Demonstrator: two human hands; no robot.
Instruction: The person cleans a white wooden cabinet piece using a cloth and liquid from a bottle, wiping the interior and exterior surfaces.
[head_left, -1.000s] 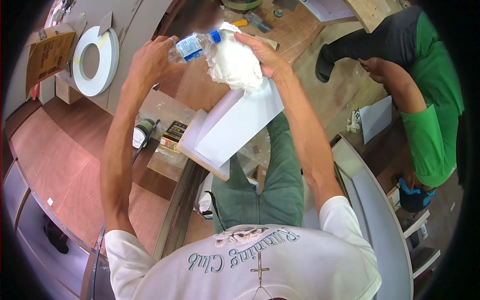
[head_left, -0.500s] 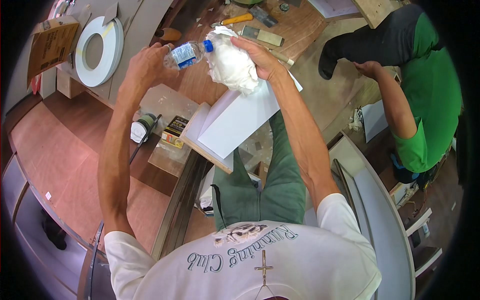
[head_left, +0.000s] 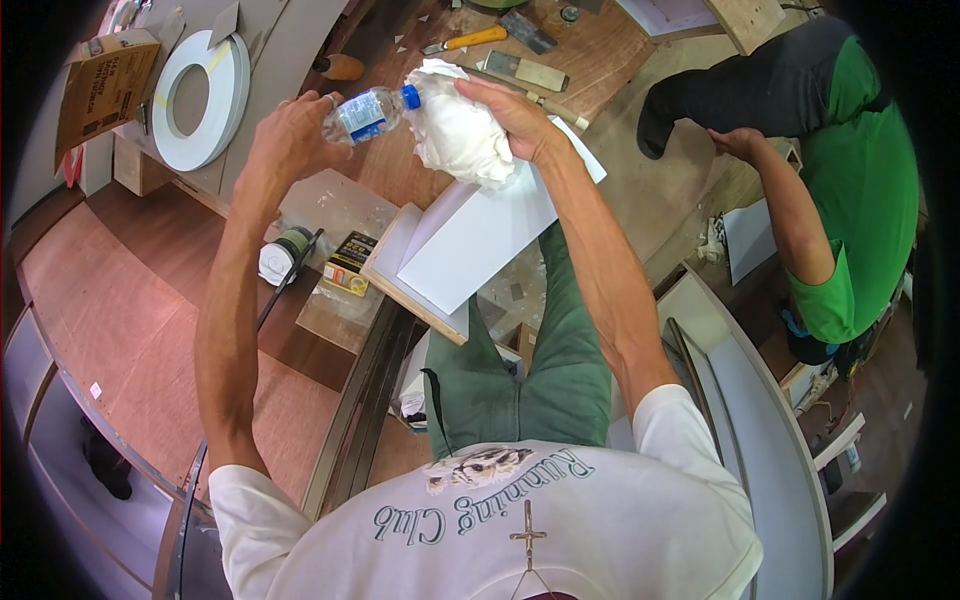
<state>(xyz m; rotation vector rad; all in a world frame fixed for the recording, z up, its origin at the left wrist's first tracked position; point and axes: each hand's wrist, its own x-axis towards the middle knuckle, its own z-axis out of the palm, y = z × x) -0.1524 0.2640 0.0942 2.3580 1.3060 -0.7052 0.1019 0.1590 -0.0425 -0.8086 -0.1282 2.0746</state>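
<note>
My left hand (head_left: 292, 135) grips a clear plastic bottle (head_left: 362, 117) by its base end. The bottle lies nearly level, and its blue cap (head_left: 411, 97) meets or almost meets the white cloth (head_left: 458, 130). That cloth is bunched up in my right hand (head_left: 515, 118), whose fingers close over its upper right side. Below the cloth, a white-faced board piece (head_left: 480, 245) with a raw wooden edge rests over my legs, tilted. Whether any liquid is coming from the bottle cannot be seen.
A ring of white edging tape (head_left: 168, 130) and an open cardboard box (head_left: 105, 85) stand at the far left. An orange-handled tool (head_left: 474, 38) and a sharpening stone (head_left: 525, 71) lie ahead. On the right, a person in green (head_left: 860, 190) sits close by. A small yellow-black box (head_left: 350, 263) is left of the board.
The bottle and my left hand have shifted slightly left and down. The cloth in my right hand has moved a little left and turned slightly.
</note>
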